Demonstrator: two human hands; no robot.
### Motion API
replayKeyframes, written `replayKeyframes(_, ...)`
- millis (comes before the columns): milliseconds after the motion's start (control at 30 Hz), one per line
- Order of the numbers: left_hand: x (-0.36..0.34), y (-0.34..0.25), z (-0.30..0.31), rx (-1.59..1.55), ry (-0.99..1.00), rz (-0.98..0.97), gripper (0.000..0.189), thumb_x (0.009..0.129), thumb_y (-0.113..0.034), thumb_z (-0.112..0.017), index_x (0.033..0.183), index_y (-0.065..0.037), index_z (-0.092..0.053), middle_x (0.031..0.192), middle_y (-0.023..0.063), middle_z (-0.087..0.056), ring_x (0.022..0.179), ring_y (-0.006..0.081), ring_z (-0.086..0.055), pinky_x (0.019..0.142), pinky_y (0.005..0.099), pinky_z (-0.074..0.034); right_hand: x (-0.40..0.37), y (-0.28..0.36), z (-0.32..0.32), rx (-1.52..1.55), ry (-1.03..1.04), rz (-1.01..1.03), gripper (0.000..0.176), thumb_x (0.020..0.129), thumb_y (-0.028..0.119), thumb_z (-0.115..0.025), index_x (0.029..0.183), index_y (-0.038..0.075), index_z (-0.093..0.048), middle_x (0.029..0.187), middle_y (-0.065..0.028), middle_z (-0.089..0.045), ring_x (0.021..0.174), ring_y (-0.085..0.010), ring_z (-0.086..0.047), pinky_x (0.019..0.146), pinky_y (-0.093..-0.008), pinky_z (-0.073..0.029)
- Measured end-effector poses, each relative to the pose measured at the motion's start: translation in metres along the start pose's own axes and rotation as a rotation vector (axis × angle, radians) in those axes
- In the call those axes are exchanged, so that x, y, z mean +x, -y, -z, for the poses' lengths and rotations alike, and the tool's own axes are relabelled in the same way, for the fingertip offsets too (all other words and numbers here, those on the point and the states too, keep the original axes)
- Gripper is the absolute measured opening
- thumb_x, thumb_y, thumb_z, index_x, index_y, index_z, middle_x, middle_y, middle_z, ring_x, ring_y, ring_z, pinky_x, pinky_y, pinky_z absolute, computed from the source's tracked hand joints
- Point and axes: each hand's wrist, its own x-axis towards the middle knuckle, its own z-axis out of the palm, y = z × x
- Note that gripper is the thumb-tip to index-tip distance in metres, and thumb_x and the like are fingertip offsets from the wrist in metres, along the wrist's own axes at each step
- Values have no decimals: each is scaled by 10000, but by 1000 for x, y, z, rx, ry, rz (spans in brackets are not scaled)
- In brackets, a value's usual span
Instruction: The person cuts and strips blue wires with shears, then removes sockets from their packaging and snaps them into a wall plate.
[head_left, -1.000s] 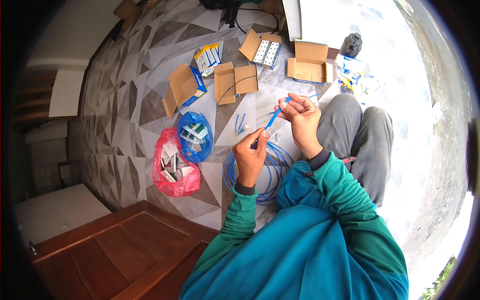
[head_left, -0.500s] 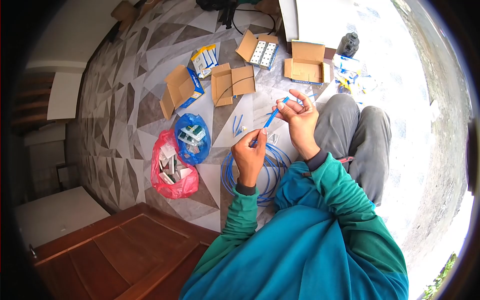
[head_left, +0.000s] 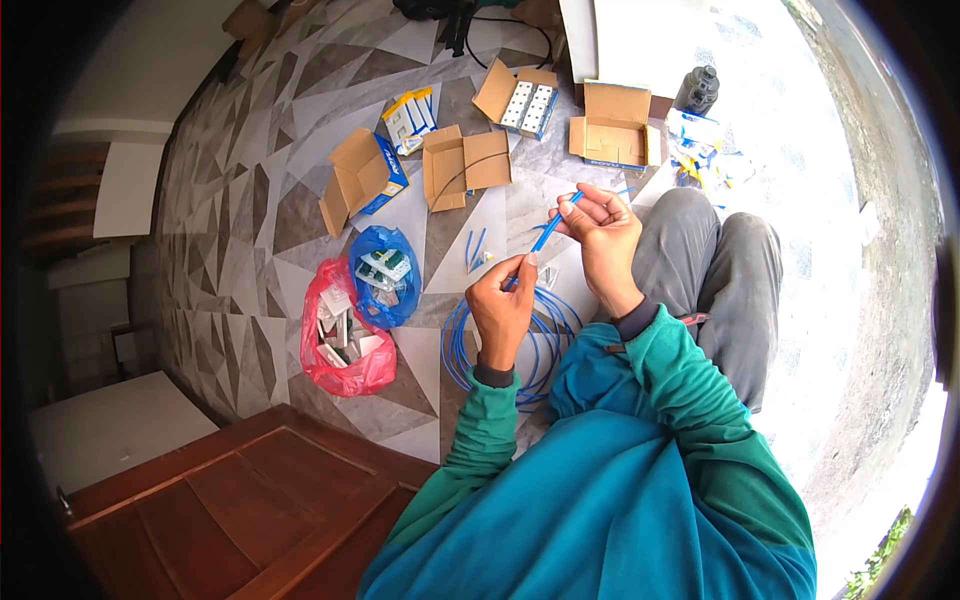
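A short straight stretch of blue cable (head_left: 547,234) runs slantwise between my two hands. The lower end sits pinched between the thumb and fingertips of my left hand (head_left: 502,312). Higher up and to the right, my right hand (head_left: 610,248) grips the upper part with thumb and forefinger, its other fingers curled loosely. Beneath the hands, a coil of blue cable (head_left: 540,360) lies on the tiled floor, partly covered by my left hand. Whether the held stretch joins the coil cannot be seen. Small blue cable offcuts (head_left: 474,246) lie beyond my left hand.
Left of the coil stand a red plastic bag (head_left: 350,372) and a blue plastic bag (head_left: 386,310) with small parts. Farther off are several open cardboard boxes (head_left: 362,178), one holding white sockets (head_left: 528,106). A dark bottle (head_left: 697,90) stands back right; a wooden door (head_left: 230,500) is lower left.
My right hand's fingers have curled in closer around the cable, and its hold has shifted slightly. My left hand has barely moved, still pinching the lower end.
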Motion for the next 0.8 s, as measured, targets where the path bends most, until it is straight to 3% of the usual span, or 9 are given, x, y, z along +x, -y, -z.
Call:
replayKeyframes(33,1,-2,0,-2,8,3,188,872,-121,-662,897,65,-680,685,85,-664,619,95,-611,561,229,-453,2,-1,2,0,-1,1,409,820,-21,-678,1186,-73,-502,975,-169,-667,795,-224,-684,681,-282,-570)
replayKeyframes(167,5,5,0,38,-3,3,164,839,-117,-679,863,44,-695,684,116,-678,590,113,-609,555,256,-467,4,4,32,-719,6,183,662,876,362,-645,1329,-48,-391,1181,-248,-559,1025,-308,-593,856,-387,-478)
replayKeyframes(200,5,10,0,33,2,11,164,839,-117,-679,863,44,-695,684,116,-678,590,113,-609,555,256,-467,-8,32,41,-1023,150,231,657,872,430,-606,1285,-50,-434,1195,-254,-531,1088,-380,-542,904,-446,-442)
replayKeyframes(267,5,19,0,-2,1,-14,159,831,-112,-685,852,45,-694,693,116,-685,592,113,-612,564,254,-471,-32,60,76,-1564,389,479,646,777,431,-687,1201,-24,-513,1169,-218,-523,1040,-382,-522,891,-448,-422)
replayKeyframes(333,4,19,1,-25,13,8,159,829,-111,-687,851,47,-693,691,114,-684,593,113,-613,565,253,-472,-64,80,102,-1890,499,437,831,663,531,-728,1231,-29,-495,1212,-202,-481,1139,-363,-438,960,-470,-359)
replayKeyframes(467,7,19,2,-62,37,31,169,834,-111,-686,857,56,-689,680,95,-674,595,97,-599,561,241,-466,-109,89,122,-2051,666,337,963,599,582,-745,1279,-36,-458,1254,-219,-443,1186,-358,-415,1024,-465,-311)
replayKeyframes(533,8,18,4,-53,36,31,178,841,-115,-683,864,61,-686,663,77,-659,594,83,-579,553,233,-456,-113,87,123,-2079,714,105,1056,539,574,-783,1327,-25,-416,1304,-236,-399,1227,-358,-391,1072,-482,-253)
replayKeyframes(633,9,15,9,-47,73,60,204,872,-112,-670,888,91,-663,695,45,-639,621,68,-574,561,202,-441,-116,92,123,-2071,637,114,1040,536,520,-810,1334,-11,-405,1306,-247,-385,1225,-371,-386,1070,-490,-251)
replayKeyframes(800,6,17,6,-96,56,50,189,857,-120,-676,877,68,-677,678,66,-650,613,85,-587,566,225,-455,-110,101,130,-1938,637,120,900,481,371,-815,1236,3,-489,1134,-199,-441,1078,-339,-433,966,-452,-305)
